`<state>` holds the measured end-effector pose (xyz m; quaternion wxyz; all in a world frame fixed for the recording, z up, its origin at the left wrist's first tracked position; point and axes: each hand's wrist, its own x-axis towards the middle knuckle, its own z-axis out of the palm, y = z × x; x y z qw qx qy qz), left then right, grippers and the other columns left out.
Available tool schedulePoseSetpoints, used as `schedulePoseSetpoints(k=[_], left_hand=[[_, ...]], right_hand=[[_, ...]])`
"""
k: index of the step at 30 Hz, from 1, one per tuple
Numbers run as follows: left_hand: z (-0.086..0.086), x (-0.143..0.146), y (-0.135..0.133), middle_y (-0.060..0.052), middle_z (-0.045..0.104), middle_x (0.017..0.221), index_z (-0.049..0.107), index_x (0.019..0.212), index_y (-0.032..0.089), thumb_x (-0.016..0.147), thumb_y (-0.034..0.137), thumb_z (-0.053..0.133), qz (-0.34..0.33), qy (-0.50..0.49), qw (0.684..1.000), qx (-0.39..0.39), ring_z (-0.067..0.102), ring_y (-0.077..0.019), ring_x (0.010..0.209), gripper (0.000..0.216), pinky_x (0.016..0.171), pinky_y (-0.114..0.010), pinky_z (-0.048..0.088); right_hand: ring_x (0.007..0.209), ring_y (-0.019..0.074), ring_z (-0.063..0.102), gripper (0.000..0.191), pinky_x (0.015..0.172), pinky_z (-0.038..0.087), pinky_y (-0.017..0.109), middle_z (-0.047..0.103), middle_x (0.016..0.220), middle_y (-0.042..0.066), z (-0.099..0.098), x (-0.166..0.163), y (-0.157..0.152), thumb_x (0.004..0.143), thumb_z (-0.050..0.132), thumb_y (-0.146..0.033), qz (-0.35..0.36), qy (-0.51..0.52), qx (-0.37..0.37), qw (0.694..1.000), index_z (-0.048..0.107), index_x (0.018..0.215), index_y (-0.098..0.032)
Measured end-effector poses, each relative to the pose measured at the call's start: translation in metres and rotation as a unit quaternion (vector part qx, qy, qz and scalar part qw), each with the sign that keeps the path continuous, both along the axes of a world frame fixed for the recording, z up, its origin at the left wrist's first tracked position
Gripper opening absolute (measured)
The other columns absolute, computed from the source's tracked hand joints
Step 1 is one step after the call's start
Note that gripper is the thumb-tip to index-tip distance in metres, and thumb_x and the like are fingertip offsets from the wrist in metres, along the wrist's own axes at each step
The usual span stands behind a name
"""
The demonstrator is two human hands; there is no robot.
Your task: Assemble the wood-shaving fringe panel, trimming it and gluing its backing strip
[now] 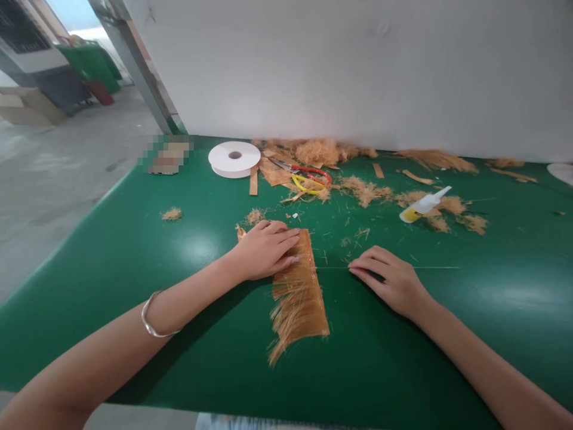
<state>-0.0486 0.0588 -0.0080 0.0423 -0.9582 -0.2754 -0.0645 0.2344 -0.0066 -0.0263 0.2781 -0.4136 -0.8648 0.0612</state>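
A fringed piece of tan hair-like fibre lies on the green table, its straight bound edge to the right and its loose fringe to the left and front. My left hand rests flat across its upper part, fingers stretched out and covering some of it. To the right of the piece, my right hand is closed in a pinch on a thin thread. That thread runs from the bound edge through the fingertips and out to the right. Loose clippings are scattered beyond both hands.
At the back stand a white tape roll and scissors with red and yellow handles, among tan fibre heaps. A glue bottle lies at the right. A blurred item is at the back left. A pale wall borders the table.
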Motion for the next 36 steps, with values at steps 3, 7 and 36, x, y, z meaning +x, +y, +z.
schedulePoseSetpoints(k=[3,7,36], left_hand=[[-0.001,0.0,0.0,-0.005,0.053,0.133,0.053,0.123,0.016,0.094,0.043,0.03,-0.001,-0.003,1.0,0.003,0.046,-0.0238,0.112,0.045,0.089,-0.037,0.033],[-0.001,0.0,0.0,-0.005,0.053,0.133,0.053,0.123,0.017,0.094,0.042,0.032,0.001,-0.006,1.0,0.004,0.046,-0.0233,0.112,0.044,0.089,-0.037,0.034],[-0.001,0.0,0.0,-0.006,0.054,0.131,0.053,0.124,0.016,0.094,0.042,0.032,0.003,-0.009,1.0,0.001,0.046,-0.023,0.111,0.045,0.089,-0.037,0.034]], right_hand=[[0.075,0.0145,0.055,0.01,0.066,0.046,0.028,0.06,0.079,0.004,0.0,0.001,-0.004,0.087,0.052,-0.016,0.002,0.012,-0.005,1.0,0.061,0.087,-0.021],[0.074,0.0143,0.054,0.009,0.065,0.045,0.028,0.059,0.079,0.004,0.0,0.002,-0.01,0.085,0.055,-0.014,0.004,0.011,-0.001,1.0,0.062,0.085,-0.02],[0.077,0.0176,0.058,0.014,0.077,0.048,0.038,0.063,0.082,0.006,-0.008,-0.005,0.032,0.089,0.05,-0.019,-0.019,-0.017,0.016,1.0,0.064,0.086,-0.02]])
